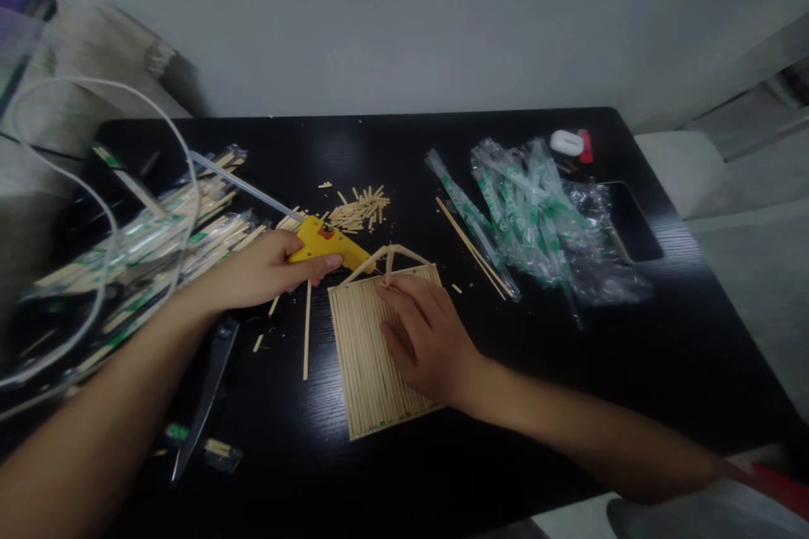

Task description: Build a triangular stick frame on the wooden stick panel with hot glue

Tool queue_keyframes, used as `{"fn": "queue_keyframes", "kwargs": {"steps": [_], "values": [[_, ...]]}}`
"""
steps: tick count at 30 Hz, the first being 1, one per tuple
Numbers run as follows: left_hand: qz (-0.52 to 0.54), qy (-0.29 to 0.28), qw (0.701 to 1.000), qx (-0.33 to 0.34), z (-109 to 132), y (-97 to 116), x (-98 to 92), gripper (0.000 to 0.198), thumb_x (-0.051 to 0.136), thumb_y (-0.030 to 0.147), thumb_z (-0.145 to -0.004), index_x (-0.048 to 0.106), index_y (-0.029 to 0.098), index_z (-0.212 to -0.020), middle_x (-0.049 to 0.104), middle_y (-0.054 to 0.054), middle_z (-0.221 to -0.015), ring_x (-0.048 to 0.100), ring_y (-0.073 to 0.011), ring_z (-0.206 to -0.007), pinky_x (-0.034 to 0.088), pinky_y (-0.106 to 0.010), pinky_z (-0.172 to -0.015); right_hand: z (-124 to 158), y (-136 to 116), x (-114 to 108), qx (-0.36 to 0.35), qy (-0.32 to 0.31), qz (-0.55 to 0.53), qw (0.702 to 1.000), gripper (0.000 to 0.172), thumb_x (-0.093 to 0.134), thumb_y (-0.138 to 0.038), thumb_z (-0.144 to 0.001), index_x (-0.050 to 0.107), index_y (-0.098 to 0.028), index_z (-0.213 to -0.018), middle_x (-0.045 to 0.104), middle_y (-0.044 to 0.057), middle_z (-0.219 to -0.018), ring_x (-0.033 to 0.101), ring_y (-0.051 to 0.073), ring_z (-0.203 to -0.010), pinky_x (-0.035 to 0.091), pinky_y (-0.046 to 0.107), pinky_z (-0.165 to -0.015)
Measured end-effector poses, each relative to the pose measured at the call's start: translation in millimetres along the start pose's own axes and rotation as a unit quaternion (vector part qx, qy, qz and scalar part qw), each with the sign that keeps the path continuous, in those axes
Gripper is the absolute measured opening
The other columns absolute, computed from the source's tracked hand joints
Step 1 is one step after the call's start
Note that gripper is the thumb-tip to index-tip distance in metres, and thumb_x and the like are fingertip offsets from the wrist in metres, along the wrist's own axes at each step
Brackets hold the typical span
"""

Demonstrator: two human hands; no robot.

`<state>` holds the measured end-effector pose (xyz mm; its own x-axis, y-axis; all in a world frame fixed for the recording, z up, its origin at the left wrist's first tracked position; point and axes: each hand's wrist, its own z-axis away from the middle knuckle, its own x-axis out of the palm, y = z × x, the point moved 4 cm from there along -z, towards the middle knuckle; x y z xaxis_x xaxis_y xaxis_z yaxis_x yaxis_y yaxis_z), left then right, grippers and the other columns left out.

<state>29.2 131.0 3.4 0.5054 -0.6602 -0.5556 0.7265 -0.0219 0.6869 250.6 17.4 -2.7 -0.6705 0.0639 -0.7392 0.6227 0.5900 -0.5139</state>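
Observation:
My left hand is wrapped round a yellow glue gun, whose tip points right at a small frame of sticks. A clear glue stick juts from the gun's back. The frame rises from the far edge of a flat panel of wooden sticks lying on the table. Over the panel's upper right part rests my right hand, fingers bent, with its fingertips at the foot of the frame's middle stick. Whether those fingertips pinch anything is too small to tell.
Short cut sticks are heaped beyond the panel. Wrapped sticks and a white cable lie left, near scissors. To the right are loose sticks, plastic wrappers, a phone and a white case on the black table.

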Motion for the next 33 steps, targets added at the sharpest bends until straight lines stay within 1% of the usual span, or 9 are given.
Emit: {"fn": "queue_keyframes", "kwargs": {"steps": [3,6,8,12,20,23,25,29,33], "values": [[-0.003,0.000,1.000,0.012,-0.3,2.9,1.0,0.055,0.055,0.067,-0.089,0.066,0.017,-0.067,0.043,0.004,-0.048,0.037,-0.0084,-0.044,0.026,-0.023,-0.044,1.0,0.5,0.0,0.001,0.000,0.006,1.000,0.041,0.054,-0.012,-0.097,0.053,-0.014,-0.138,0.064,0.017,-0.132,0.058,0.028,-0.130,0.053,0.048,-0.106],[-0.005,-0.001,1.000,-0.003,-1.2,-0.8,2.0,0.055,0.056,0.069,-0.088,0.065,0.019,-0.066,0.043,0.004,-0.050,0.037,-0.0093,-0.044,0.026,-0.024,-0.044,2.0,1.3,0.4,0.004,0.001,0.008,1.000,0.043,0.055,-0.011,-0.096,0.053,-0.014,-0.139,0.063,0.016,-0.133,0.058,0.028,-0.130,0.052,0.048,-0.107],[-0.008,0.002,1.000,-0.009,-1.6,-2.9,2.3,0.055,0.058,0.069,-0.086,0.062,0.020,-0.062,0.044,0.003,-0.052,0.038,-0.0100,-0.046,0.027,-0.025,-0.045,2.0,1.5,0.3,0.006,0.001,0.010,1.000,0.044,0.055,-0.011,-0.096,0.053,-0.015,-0.140,0.063,0.017,-0.133,0.058,0.029,-0.129,0.052,0.049,-0.105],[-0.020,0.003,1.000,-0.009,-1.6,-2.6,2.4,0.058,0.057,0.070,-0.086,0.054,0.020,-0.056,0.040,0.002,-0.052,0.036,-0.0106,-0.047,0.026,-0.026,-0.045,1.3,0.8,-0.7,0.008,0.004,0.014,1.000,0.045,0.055,-0.011,-0.095,0.054,-0.014,-0.140,0.064,0.017,-0.131,0.059,0.030,-0.127,0.054,0.049,-0.102],[-0.020,0.003,1.000,-0.010,0.9,4.7,1.6,0.059,0.058,0.069,-0.086,0.045,0.021,-0.053,0.037,0.003,-0.051,0.033,-0.0107,-0.046,0.024,-0.027,-0.045,2.2,1.8,0.3,0.005,-0.001,0.013,1.000,0.048,0.056,-0.011,-0.095,0.052,-0.016,-0.142,0.063,0.017,-0.133,0.058,0.030,-0.127,0.052,0.049,-0.104],[-0.010,0.000,1.000,-0.014,2.9,4.8,-0.6,0.058,0.060,0.069,-0.085,0.046,0.021,-0.056,0.035,0.004,-0.053,0.031,-0.0099,-0.047,0.022,-0.027,-0.044,2.8,2.5,0.6,0.010,-0.005,0.012,1.000,0.048,0.055,-0.012,-0.095,0.050,-0.018,-0.143,0.063,0.016,-0.133,0.059,0.030,-0.127,0.052,0.051,-0.104],[-0.010,0.003,1.000,-0.011,4.5,3.4,-4.1,0.056,0.060,0.069,-0.085,0.050,0.020,-0.059,0.036,0.004,-0.055,0.031,-0.0095,-0.048,0.022,-0.026,-0.045,3.4,2.9,1.1,0.015,-0.005,0.014,1.000,0.043,0.055,-0.012,-0.095,0.052,-0.019,-0.138,0.062,0.016,-0.133,0.059,0.030,-0.127,0.052,0.051,-0.103],[-0.034,0.034,0.998,-0.033,7.3,-3.9,-14.3,0.053,0.062,0.067,-0.085,0.058,0.018,-0.064,0.038,0.005,-0.055,0.033,-0.0089,-0.049,0.023,-0.025,-0.046,4.3,4.4,2.3,0.032,0.001,0.015,0.999,0.022,0.057,-0.010,-0.094,0.058,-0.019,-0.114,0.061,0.017,-0.131,0.058,0.030,-0.124,0.053,0.050,-0.100],[-0.027,0.052,0.997,-0.059,9.0,-8.8,-20.0,0.054,0.062,0.068,-0.086,0.068,0.016,-0.077,0.045,0.005,-0.054,0.040,-0.0098,-0.049,0.027,-0.025,-0.046,3.2,5.1,2.3,0.042,0.007,0.020,0.999,0.011,0.057,-0.012,-0.094,0.059,-0.018,-0.102,0.062,0.016,-0.120,0.058,0.029,-0.115,0.053,0.049,-0.096]]}}
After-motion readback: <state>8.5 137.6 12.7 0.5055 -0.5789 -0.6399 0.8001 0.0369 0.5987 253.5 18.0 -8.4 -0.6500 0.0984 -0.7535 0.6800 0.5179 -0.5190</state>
